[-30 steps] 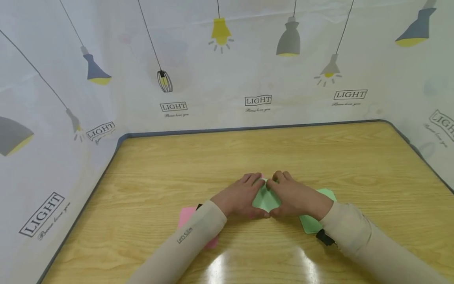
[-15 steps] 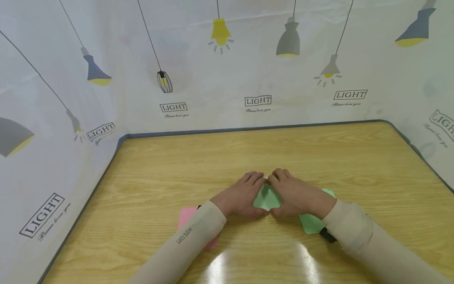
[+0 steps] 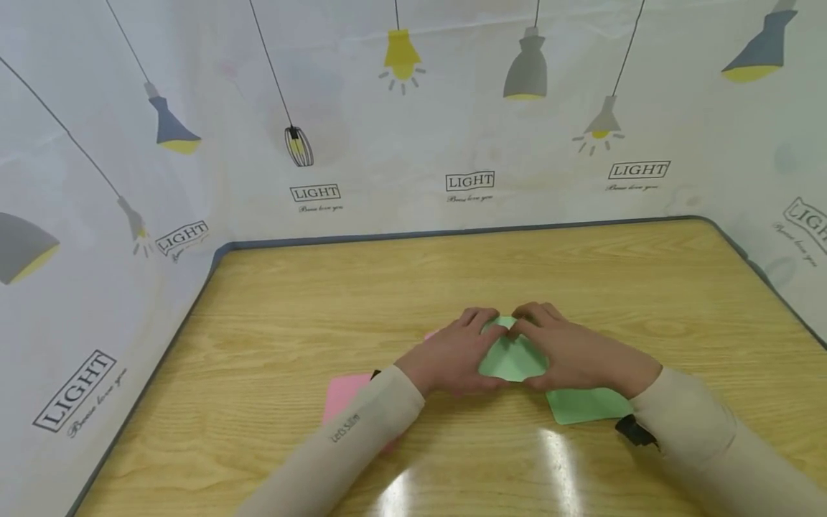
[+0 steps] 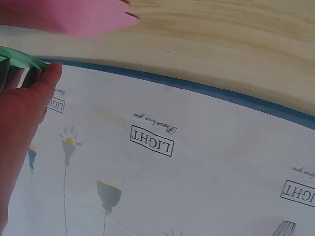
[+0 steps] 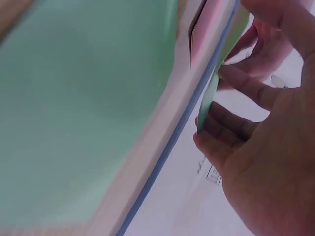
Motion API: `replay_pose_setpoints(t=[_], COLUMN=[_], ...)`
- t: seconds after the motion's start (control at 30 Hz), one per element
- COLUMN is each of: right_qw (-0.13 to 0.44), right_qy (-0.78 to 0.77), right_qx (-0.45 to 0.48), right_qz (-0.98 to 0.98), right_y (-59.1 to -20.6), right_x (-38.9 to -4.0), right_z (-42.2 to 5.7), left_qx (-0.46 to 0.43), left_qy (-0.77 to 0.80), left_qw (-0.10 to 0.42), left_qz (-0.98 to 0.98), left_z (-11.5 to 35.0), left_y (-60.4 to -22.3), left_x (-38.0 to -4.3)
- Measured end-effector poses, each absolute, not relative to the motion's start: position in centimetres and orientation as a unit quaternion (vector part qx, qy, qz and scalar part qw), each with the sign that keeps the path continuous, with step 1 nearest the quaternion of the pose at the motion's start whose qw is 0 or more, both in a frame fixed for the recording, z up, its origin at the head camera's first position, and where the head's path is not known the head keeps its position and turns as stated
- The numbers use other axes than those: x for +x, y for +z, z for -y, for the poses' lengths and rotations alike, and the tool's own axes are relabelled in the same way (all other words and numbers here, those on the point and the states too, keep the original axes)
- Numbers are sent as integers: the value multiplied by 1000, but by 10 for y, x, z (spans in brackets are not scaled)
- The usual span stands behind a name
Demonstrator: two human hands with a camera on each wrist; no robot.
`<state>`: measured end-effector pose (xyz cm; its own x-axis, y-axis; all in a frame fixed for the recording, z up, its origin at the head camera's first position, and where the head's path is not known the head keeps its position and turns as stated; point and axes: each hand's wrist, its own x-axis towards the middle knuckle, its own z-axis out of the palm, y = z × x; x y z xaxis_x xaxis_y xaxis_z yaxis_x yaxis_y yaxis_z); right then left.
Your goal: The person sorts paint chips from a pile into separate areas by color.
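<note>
Both hands hold a light green piece of paper (image 3: 513, 361) between them over the table. My left hand (image 3: 455, 357) pinches its left side, fingers at the far edge and thumb at the near one. The right hand (image 3: 575, 355) grips the other side the same way, fingertips and thumbs almost meeting. In the right wrist view the green paper (image 5: 209, 101) shows edge-on, slightly bent, between fingers of both hands. Pink paper with a notched edge (image 4: 83, 19) lies on the table near the left hand, mostly hidden by it in the head view.
A pink sheet (image 3: 344, 393) with a black clip (image 3: 376, 374) lies under the left forearm. Beneath the right wrist is a green sheet (image 3: 584, 407), a black clip (image 3: 635, 431) at its edge. Lamp-printed white sheeting (image 3: 400, 143) walls the wooden table (image 3: 336, 287) at back and sides.
Both hands have shifted right with the green paper, which shows wider between them now. An edge of pink paper has come into view beside the left hand.
</note>
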<state>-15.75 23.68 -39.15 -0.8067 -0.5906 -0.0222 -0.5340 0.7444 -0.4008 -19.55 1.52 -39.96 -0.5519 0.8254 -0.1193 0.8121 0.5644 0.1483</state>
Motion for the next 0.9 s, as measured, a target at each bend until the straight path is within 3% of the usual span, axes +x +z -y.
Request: replay_pose_setpoints(t=[0.23,0.53,0.9], right_qw=[91,133,139], right_qy=[-192,-208,-227], right_qx=[-290,-273,-289], right_qz=[-933,-930,-920], right_y=[-385,-391,-397], right_x=[-135,-119,-119], right_z=[-274,-305,-311], left_qx=[506,510,515], left_qy=[-40,-61,-72], left_qw=[45,89,71], left_qz=[-860,-853,-851], left_z=[-58,-92,-90], left_y=[-400,-407,-408], left_x=[-179,-158,-152])
